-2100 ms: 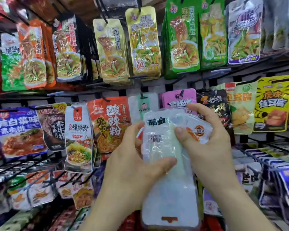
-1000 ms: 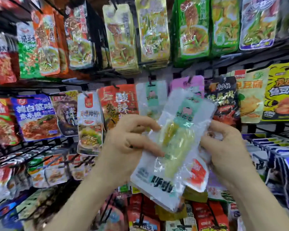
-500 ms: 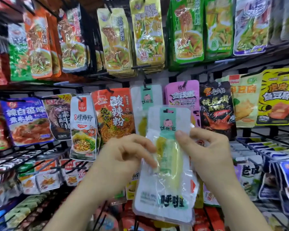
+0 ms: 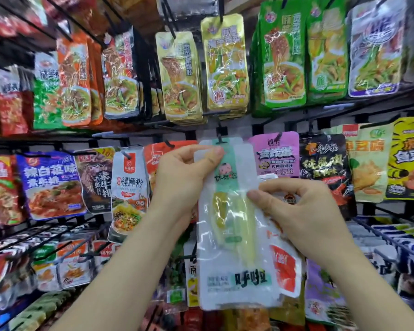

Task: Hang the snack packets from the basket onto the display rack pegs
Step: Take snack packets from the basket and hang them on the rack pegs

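Step in hand: threading the white packet (image 4: pixel 232 254) with the green stripe onto the peg (image 4: pixel 220 139) in the middle row of the display rack (image 4: pixel 46 140). Left hand (image 4: pixel 187 180) pinches the packet's upper left corner, thumb on the front face. Right hand (image 4: pixel 299 211) pinches the right edge near mid-height and appears also to hold a second packet (image 4: pixel 285 266), red-patched, tucked behind. The white packet is upright, its top just below the peg tip and beside the pink packet (image 4: pixel 276 154). Cannot tell whether the hang hole has caught the tip. Basket not in view. To do well: hold the top taut with the left hand so the hole lies flat, line it up with the tip, push straight back along the peg. The right hand should only steady the body and keep the spare off the tip. Risk: film buckles, hole misses.
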A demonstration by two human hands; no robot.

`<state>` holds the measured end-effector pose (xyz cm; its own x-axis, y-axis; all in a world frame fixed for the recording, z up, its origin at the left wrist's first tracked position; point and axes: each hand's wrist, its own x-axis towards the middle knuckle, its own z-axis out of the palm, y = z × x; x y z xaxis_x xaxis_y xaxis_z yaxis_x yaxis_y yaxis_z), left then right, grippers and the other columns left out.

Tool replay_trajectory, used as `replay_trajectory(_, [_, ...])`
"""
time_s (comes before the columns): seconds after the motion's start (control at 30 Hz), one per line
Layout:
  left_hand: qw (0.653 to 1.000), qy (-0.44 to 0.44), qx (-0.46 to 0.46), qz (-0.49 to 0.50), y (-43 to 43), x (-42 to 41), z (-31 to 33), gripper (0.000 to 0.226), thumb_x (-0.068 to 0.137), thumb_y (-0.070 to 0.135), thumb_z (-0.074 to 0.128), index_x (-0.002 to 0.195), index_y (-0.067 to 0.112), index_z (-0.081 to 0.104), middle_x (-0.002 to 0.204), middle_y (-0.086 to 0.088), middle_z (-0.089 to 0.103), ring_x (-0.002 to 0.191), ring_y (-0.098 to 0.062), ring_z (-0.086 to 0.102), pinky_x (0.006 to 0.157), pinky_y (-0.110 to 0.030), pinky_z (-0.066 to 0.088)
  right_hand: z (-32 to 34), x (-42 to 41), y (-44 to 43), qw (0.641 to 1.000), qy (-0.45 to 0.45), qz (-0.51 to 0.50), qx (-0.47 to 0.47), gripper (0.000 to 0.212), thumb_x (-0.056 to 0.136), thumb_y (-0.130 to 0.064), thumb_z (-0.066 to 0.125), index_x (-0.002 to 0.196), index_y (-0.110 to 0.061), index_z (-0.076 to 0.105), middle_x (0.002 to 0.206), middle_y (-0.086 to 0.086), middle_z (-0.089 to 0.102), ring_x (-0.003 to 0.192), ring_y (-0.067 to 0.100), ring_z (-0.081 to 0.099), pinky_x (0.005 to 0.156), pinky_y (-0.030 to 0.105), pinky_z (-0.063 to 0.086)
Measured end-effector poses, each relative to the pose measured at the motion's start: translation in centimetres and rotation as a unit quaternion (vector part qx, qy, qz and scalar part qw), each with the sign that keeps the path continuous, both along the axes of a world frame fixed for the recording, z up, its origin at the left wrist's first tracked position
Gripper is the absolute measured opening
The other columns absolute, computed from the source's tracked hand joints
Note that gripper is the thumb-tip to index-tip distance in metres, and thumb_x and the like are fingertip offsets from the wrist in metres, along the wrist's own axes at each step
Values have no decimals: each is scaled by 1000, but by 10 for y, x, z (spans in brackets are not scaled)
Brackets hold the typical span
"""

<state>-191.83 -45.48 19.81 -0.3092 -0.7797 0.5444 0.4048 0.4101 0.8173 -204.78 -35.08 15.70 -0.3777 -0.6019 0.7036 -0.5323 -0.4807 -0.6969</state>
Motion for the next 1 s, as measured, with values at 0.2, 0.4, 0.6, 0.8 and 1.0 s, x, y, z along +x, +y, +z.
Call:
replay_trajectory(0.2, [998,14,-8,61,-22,-18,20,10,81,13,76,72,14,70,74,-8,74,69,-25,69,73,-51,59,20,-15,-12,999,23,-26,19,14,80,-22,77,66,-21,73,62,-14,70,51,-6,58,51,6,43])
replay_trajectory(0.4, [998,0,3,59,-26,-20,27,9,80,13,76,74,12,70,69,-5,73,64,-21,69,67,-45,60,22,-22,-24,997,52,-47,37,13,81,-23,77,68,-20,75,62,-12,70,53,-4,59,51,6,42])
replay_trajectory(0.6, [999,-27,32,21,-37,-19,25,10,84,8,69,75,8,70,76,-14,74,67,-27,70,74,-48,58,19,-25,-27,995,63,-63,54,15,81,-26,77,67,-21,75,65,-10,71,61,2,63,54,8,45])
replay_trajectory(0.8, [990,-89,-55,91,-46,-18,17,11,88,12,69,98,16,68,80,-1,74,67,-11,70,59,-25,55,19,-27,-18,988,92,-99,70,15,80,-26,78,66,-24,73,66,-19,69,60,0,61,52,8,43])
replay_trajectory(1.0, [936,-195,-226,186,-51,-6,4,60,86,-1,62,129,33,38,78,4,49,50,0,46,47,-12,38,37,-42,26,977,127,-170,2,20,74,-22,81,61,-30,69,64,-25,66,56,-2,59,47,9,41])
